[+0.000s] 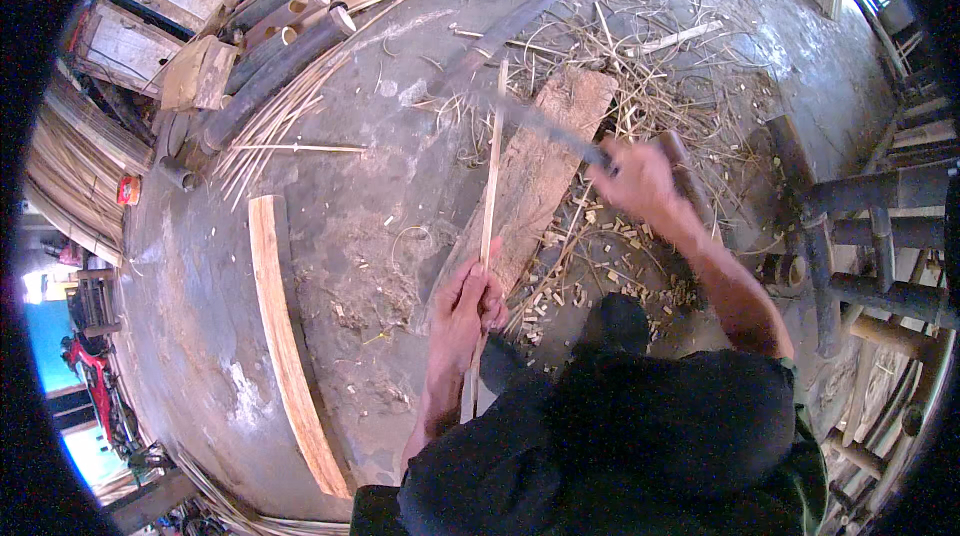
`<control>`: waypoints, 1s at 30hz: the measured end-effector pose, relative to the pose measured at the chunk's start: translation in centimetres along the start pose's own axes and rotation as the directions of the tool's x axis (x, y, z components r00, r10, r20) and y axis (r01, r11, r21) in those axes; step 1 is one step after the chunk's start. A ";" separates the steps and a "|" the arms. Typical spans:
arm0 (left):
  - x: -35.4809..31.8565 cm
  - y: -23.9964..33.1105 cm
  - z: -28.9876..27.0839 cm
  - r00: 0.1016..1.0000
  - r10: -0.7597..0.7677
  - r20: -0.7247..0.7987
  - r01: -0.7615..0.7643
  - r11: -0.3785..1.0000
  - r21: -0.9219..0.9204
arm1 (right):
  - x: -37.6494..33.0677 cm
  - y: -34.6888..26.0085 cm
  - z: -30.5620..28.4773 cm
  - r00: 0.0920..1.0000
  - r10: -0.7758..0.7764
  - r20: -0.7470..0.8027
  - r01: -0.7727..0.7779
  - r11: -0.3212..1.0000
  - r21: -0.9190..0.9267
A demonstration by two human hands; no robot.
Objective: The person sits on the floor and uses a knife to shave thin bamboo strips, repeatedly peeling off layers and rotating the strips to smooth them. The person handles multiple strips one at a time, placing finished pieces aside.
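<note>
My left hand is closed around a thin, pale bamboo strip. The strip points away from me, its far part over a worn wooden board on the floor; its near end passes below my hand toward my lap. In my right hand, the fingers wrap the handle of a long-bladed knife. Motion smears the blade, which reaches left across the board toward the strip's far part. Whether blade and strip touch, I cannot tell. Small cut bamboo bits lie scattered beside the board.
A split bamboo length lies at left. Bamboo poles and thin strips are piled at far left. Curled shavings cover the floor beyond the board. A bamboo frame stands close on my right.
</note>
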State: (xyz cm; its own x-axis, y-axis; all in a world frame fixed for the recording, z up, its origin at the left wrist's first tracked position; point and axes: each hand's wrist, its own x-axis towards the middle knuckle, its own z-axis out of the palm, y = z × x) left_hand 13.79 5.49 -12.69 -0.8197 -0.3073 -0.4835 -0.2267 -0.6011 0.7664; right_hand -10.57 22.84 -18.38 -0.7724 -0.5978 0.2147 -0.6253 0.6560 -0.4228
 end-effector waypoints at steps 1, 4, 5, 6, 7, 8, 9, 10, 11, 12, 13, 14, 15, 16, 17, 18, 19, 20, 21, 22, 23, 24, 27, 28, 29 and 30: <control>0.6 0.2 0.4 0.999 0.009 -0.033 -0.008 1.000 0.028 | -1.2 -2.0 0.2 0.988 -0.050 0.148 0.052 0.999 -0.009; 1.4 0.4 1.1 0.996 0.003 -0.085 0.002 0.998 0.065 | -3.7 -5.2 0.5 0.950 -0.190 0.248 0.181 0.982 0.056; 1.3 0.2 0.6 0.996 -0.015 -0.085 0.018 0.999 0.043 | -3.7 -5.7 0.8 0.945 -0.229 0.235 0.224 0.973 0.049; 1.1 0.1 0.3 0.996 -0.032 -0.086 0.034 0.999 0.020 | -3.6 -5.9 1.1 0.937 -0.269 0.222 0.266 0.963 0.042; 0.8 0.2 0.4 0.999 -0.030 -0.042 0.031 0.999 0.022 | -2.7 -4.6 1.9 0.944 -0.123 0.307 0.158 0.983 -0.091; 0.2 0.6 0.8 1.000 -0.021 -0.004 0.021 0.999 0.024 | -1.3 -2.9 2.4 0.959 -0.014 0.285 0.048 0.992 -0.114; -0.7 0.9 1.0 0.999 -0.012 0.029 0.012 1.000 0.025 | 0.2 -1.2 2.1 0.967 0.014 0.256 0.017 0.993 -0.117; -2.0 1.0 1.2 1.000 -0.020 0.021 0.018 0.997 0.081 | 1.8 1.1 1.9 0.981 0.105 0.164 -0.090 0.991 -0.097; -3.5 1.2 1.1 1.000 -0.024 0.008 0.022 0.990 0.138 | 3.7 3.0 0.7 0.967 0.221 0.129 -0.213 0.974 -0.072; -4.1 1.3 1.2 1.000 -0.023 0.007 0.021 0.981 0.191 | 5.1 4.8 -1.3 0.901 0.397 0.176 -0.410 0.911 0.046; -3.9 1.5 1.0 0.999 -0.048 -0.013 0.049 0.984 0.173 | 5.5 5.6 -1.7 0.926 0.378 0.004 -0.378 0.926 0.004; -3.5 1.7 0.8 0.997 -0.074 -0.032 0.078 0.985 0.153 | 5.1 5.8 -1.3 0.948 0.317 -0.021 -0.317 0.948 0.014; -2.9 1.8 0.7 0.994 -0.100 -0.049 0.106 0.986 0.132 | 4.1 5.9 -1.0 0.966 0.255 -0.047 -0.254 0.967 0.023; -2.1 1.5 0.6 0.998 -0.045 -0.037 0.049 0.994 0.098 | 3.6 4.5 -1.6 0.980 0.183 -0.078 -0.181 0.983 0.031; -1.0 0.7 0.5 1.000 0.009 -0.028 -0.008 0.998 0.063 | 3.1 1.2 -2.1 0.956 0.264 0.126 -0.279 0.953 0.119; -0.4 0.2 0.7 0.999 0.049 -0.016 -0.049 0.998 0.026 | 1.8 0.9 -0.8 0.981 0.155 0.114 -0.166 0.982 0.088; 0.2 -0.1 0.8 0.999 0.042 -0.025 -0.041 0.999 0.019 | 0.4 -1.0 -0.8 0.985 0.097 0.144 -0.117 0.984 0.137; 0.8 0.1 1.1 0.999 0.044 -0.030 -0.044 0.999 0.021 | -1.3 -1.5 0.3 0.990 -0.010 0.139 -0.001 0.997 0.078; 1.4 0.3 1.1 0.998 0.057 -0.038 -0.057 0.998 0.024 | -2.7 -3.3 0.6 0.975 -0.034 0.220 0.026 0.999 0.038; 1.7 0.3 1.0 0.999 0.041 -0.030 -0.041 0.999 -0.005 | -3.8 -4.2 1.0 0.977 -0.164 0.133 0.147 0.981 0.127; 1.8 0.0 0.5 0.999 0.022 -0.032 -0.023 0.999 -0.036 | -4.5 -5.4 0.8 0.954 -0.188 0.233 0.167 0.980 0.106; 1.7 -0.2 0.2 0.999 0.003 -0.033 -0.006 0.998 -0.067 | -4.8 -6.2 0.5 0.921 -0.207 0.330 0.188 0.978 0.087; 0.9 -0.2 0.3 0.994 0.006 -0.105 -0.002 0.999 0.037 | -3.3 -4.3 1.7 0.937 -0.219 0.270 0.236 0.971 -0.031; 0.5 -0.9 -0.2 0.998 -0.001 -0.067 0.000 1.000 -0.013 | -1.9 -2.6 2.5 0.973 -0.019 0.231 0.046 0.993 -0.111; -0.2 -2.0 -0.9 1.000 -0.013 -0.023 0.012 0.998 -0.060 | 0.1 1.6 3.7 0.988 0.096 0.117 -0.084 0.991 -0.103; -1.3 -1.5 -0.7 0.999 0.036 0.012 -0.036 0.998 0.054 | 2.3 2.7 1.7 0.981 0.186 0.062 -0.183 0.982 -0.049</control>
State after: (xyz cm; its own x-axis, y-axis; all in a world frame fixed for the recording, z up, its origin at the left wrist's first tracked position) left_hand 15.56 6.28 -13.53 -0.8333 -0.3200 -0.4508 -0.2251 -0.5485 0.8053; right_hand -13.87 22.43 -20.53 -0.8668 -0.4926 0.0778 -0.4780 0.7762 -0.4112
